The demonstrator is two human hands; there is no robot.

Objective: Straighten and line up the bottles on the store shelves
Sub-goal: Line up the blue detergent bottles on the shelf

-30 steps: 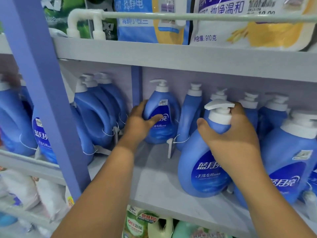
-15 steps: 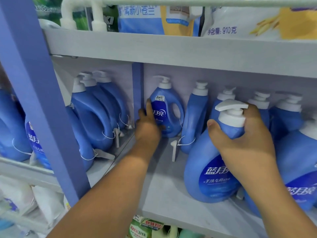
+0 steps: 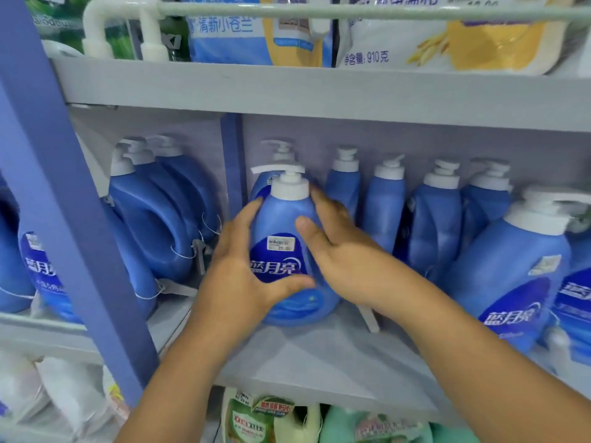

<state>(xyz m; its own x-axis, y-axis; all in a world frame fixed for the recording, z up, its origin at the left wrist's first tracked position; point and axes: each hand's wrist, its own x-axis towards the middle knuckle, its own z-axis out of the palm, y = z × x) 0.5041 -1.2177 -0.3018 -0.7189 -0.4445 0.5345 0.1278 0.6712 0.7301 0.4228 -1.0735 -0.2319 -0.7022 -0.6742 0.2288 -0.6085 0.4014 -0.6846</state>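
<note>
Head view: both hands on one blue pump bottle at the left end of the middle shelf.

The bottle stands upright near the purple divider, white pump on top, dark blue label with white characters and a small price sticker facing out. The left hand grips its left side, thumb curled across the label's lower edge; the right hand rests on its right side, fingers fairly straight. Another bottle directly behind is mostly hidden. The back row of bottles is blurred, its labels unreadable, and the large bottle at right leans, partly cut off.

Both hands around blue bottle
</note>
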